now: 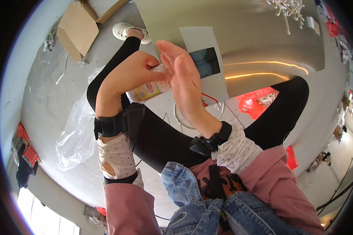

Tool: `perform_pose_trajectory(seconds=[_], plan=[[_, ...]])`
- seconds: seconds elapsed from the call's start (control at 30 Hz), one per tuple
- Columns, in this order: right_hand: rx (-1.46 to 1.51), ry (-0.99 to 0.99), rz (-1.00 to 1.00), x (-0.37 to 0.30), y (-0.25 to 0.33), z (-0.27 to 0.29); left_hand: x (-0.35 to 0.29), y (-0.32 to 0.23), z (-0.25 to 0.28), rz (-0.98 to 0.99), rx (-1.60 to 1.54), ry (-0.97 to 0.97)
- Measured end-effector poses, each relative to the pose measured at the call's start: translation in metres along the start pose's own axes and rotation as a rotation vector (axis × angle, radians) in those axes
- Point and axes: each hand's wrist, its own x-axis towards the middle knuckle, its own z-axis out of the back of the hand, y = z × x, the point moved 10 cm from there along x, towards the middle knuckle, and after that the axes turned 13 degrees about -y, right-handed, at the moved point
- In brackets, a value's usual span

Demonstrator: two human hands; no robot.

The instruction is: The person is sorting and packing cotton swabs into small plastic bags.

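Note:
My left hand [131, 76] is closed around a small clear pack of cotton swabs [147, 91] with a yellow label, held tilted above my lap. Its thumb and bent fingers grip the pack near the upper end. My right hand [186, 84] is upright beside it, fingers stretched upward and palm turned to the left. That palm is against or very close to the pack's right end; the exact contact is hidden. Both wrists wear black straps.
A glossy table [255, 43] ahead bears a pale sheet with a dark panel [204, 62], loose cotton swabs [288, 9] and a small white box [313, 25]. Beneath its edge sits a red bag [255, 102]. Clear plastic [76, 133] and a cardboard box [77, 29] lie left.

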Motion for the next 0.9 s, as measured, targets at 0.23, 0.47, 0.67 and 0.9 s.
perform_pose_trajectory(seconds=[0.23,0.47,0.67,0.9], plan=[[-0.019,-0.059,0.054,-0.008,0.000,-0.008,-0.004,0.002,0.000,0.021,-0.033,0.034],[0.142,-0.057,-0.108,-0.035,-0.022,-0.049,-0.051,0.011,0.040,0.262,0.138,0.098],[0.354,0.128,-0.135,-0.062,0.031,-0.093,-0.139,0.013,0.076,0.340,-0.084,0.012],[-0.603,0.130,0.264,-0.029,0.139,0.021,-0.096,-0.107,0.037,-0.282,-0.877,-0.481]])
